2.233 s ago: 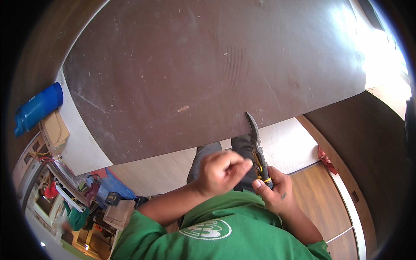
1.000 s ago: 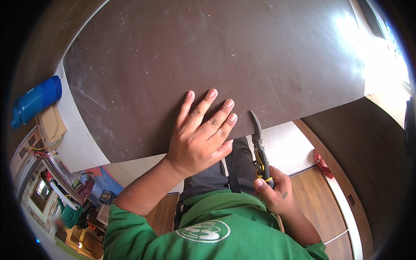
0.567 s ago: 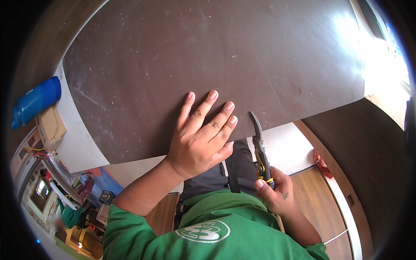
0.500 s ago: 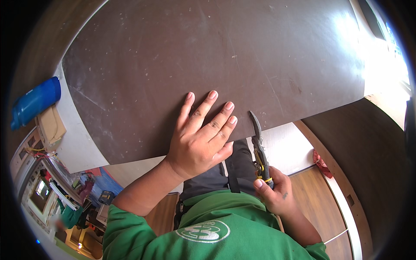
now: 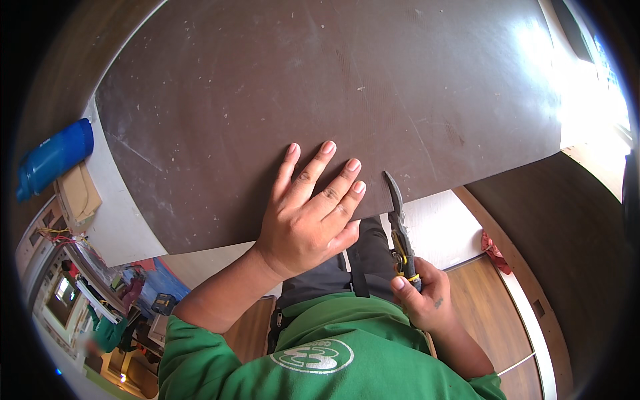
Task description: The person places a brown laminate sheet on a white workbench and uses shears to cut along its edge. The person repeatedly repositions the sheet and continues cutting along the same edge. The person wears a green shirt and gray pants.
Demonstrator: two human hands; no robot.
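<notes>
A large dark brown sheet with pale scratches and specks spreads across the upper part of the head view. Flat on it near its front edge lies my left hand, fingers spread and holding nothing. My right hand is wrapped round the handles of tin snips with black and yellow grips. The snips point away from me, and their dark blade lies at the sheet's front edge, its tip over the brown surface. Whether the lower blade is under the sheet is hidden.
A blue bottle lies at the far left beside a tan piece of board. Wires and clutter fill the lower left. At right stand a dark curved panel and a red crumpled wrapper above wood-look flooring.
Almost nothing differs. My left hand has shifted very slightly toward me; the snips and my right hand stay in place.
</notes>
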